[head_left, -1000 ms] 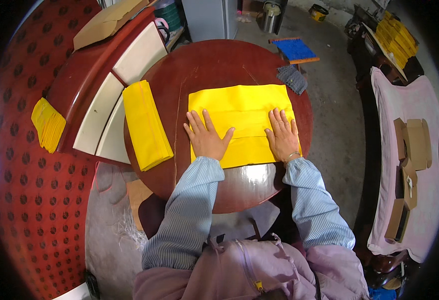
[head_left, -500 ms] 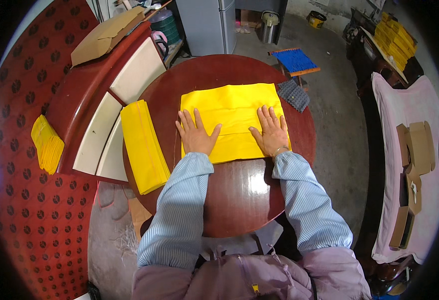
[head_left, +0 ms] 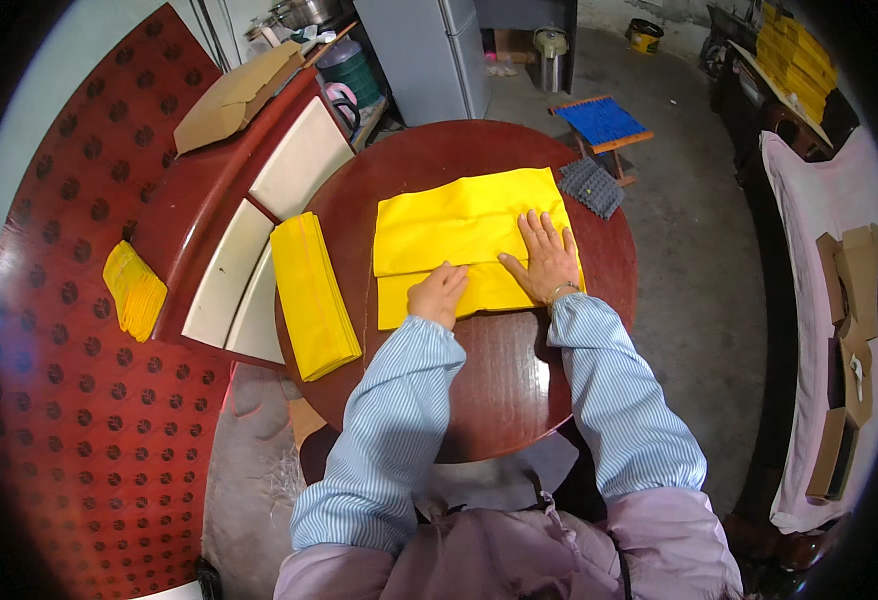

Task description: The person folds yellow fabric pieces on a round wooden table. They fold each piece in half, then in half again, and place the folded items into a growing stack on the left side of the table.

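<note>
A yellow cloth (head_left: 464, 217) lies spread on the round red-brown table (head_left: 499, 380), with a fold line running across its near part. My left hand (head_left: 439, 293) is at that fold, its fingers drawn together and closed on the cloth's edge; the fingertips are partly hidden. Flat on the right side of the cloth rests my right hand (head_left: 546, 260), open with fingers apart. To the left, a folded stack of yellow cloth (head_left: 315, 297) lies along the table's edge.
At the table's far right edge sits a dark grey textured pad (head_left: 591, 188). Beyond it stands a blue-topped folding stool (head_left: 604, 122). A red bench with cream panels (head_left: 221, 270) borders the left side. Cardboard boxes (head_left: 849, 340) lie on the pink-covered seat at right.
My left hand has gone from lying flat and spread on the cloth to closed fingers at the near fold, shifting right and nearer. My right hand stays flat. The view has shifted slightly.
</note>
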The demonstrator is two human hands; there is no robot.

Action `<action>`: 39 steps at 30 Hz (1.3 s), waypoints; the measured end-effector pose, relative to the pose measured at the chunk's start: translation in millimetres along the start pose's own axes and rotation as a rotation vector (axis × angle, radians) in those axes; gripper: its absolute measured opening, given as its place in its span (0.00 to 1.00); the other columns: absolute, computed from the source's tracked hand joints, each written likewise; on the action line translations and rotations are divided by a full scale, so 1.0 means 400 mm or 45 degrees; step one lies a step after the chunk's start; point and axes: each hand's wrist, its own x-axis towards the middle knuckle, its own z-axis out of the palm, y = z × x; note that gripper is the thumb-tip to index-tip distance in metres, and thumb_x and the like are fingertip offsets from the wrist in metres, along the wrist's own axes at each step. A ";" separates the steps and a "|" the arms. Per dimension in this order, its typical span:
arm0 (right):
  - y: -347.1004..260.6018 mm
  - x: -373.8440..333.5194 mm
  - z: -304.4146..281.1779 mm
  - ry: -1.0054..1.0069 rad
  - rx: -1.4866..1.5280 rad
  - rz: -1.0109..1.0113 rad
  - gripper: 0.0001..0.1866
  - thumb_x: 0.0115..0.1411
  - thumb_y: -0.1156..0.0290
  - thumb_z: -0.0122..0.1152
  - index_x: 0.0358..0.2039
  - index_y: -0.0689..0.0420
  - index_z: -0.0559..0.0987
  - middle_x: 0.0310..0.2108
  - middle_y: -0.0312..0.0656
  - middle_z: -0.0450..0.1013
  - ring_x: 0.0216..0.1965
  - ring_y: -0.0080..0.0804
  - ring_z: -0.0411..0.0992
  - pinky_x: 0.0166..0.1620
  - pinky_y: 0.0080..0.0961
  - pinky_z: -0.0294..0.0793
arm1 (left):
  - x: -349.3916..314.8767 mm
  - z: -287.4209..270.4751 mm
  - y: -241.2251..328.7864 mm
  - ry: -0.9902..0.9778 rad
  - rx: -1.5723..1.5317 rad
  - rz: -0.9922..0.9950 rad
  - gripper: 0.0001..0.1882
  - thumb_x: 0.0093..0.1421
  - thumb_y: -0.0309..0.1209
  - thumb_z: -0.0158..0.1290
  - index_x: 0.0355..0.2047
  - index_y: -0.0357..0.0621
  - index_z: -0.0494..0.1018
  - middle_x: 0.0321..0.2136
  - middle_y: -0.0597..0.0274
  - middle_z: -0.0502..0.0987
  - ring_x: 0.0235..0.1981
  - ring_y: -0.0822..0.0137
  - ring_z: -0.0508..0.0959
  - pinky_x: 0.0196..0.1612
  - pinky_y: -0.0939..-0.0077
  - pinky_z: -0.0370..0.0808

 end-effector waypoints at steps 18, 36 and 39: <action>-0.083 -0.667 -0.101 0.362 0.655 -0.287 0.28 0.68 0.72 0.62 0.69 0.53 0.74 0.74 0.45 0.67 0.78 0.47 0.58 0.79 0.56 0.42 | -0.500 -0.325 -0.225 0.016 -0.092 -0.185 0.16 0.72 0.25 0.57 0.56 0.26 0.71 0.53 0.43 0.79 0.55 0.49 0.83 0.62 0.56 0.83; -0.196 -0.669 0.009 0.144 0.269 -0.478 0.30 0.76 0.57 0.53 0.75 0.51 0.68 0.78 0.38 0.60 0.80 0.35 0.54 0.81 0.49 0.42 | -0.559 -0.298 -0.173 -0.258 1.659 1.163 0.19 0.73 0.23 0.48 0.62 0.35 0.72 0.58 0.41 0.77 0.63 0.50 0.77 0.66 0.56 0.73; -0.214 -0.648 0.021 0.109 0.237 -0.410 0.31 0.76 0.55 0.52 0.76 0.50 0.66 0.79 0.38 0.59 0.80 0.34 0.52 0.81 0.49 0.42 | -0.500 -0.276 -0.210 -0.317 1.976 1.152 0.27 0.71 0.23 0.50 0.70 0.35 0.65 0.69 0.39 0.68 0.74 0.46 0.63 0.76 0.51 0.58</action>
